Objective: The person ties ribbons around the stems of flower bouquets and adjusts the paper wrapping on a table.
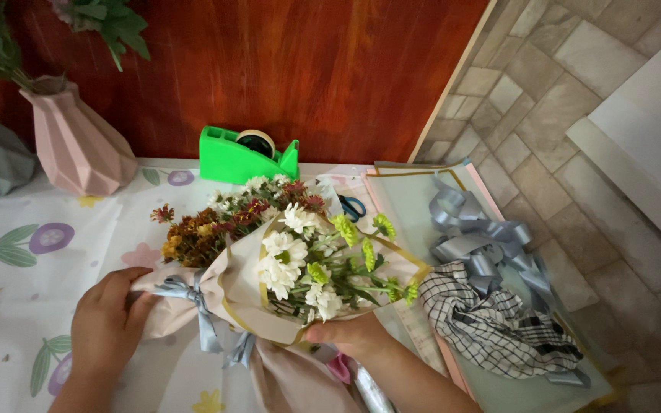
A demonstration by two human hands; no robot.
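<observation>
Two bouquets are laid side by side on the tabletop (9, 321), which is covered by a white sheet printed with purple flowers and green leaves. The nearer bouquet (311, 268), of white daisies and green button chrysanthemums, is wrapped in cream paper with a gold edge; it is propped at a slant, blooms pointing away and to the right, so that its open face is turned upward. The right hand (350, 335) is placed under its lower rim, with the grip closed on the paper edge, thumb on top, which keeps the wrap from falling open. The second bouquet (216, 226), of rust, yellow and dark red flowers, lies just behind and partly beneath the first. Its stem end is bound with a blue-grey ribbon bow (193, 294), and the left hand (109, 321) is curled over the wrapped stems just left of that bow, the fingers closed around the paper, so the bundle is pinned against the tabletop.

A green tape dispenser (246, 153) stands against the red-brown wooden panel behind, and blue-handled scissors (353, 206) lie near it, partly hidden by the flowers. To the right, loose loops of grey ribbon (476, 237) and a crumpled black-and-white checked cloth (499, 321) rest on stacked sheets of pale wrapping paper (403, 199). A pink faceted vase (78, 141) stands at the far left.
</observation>
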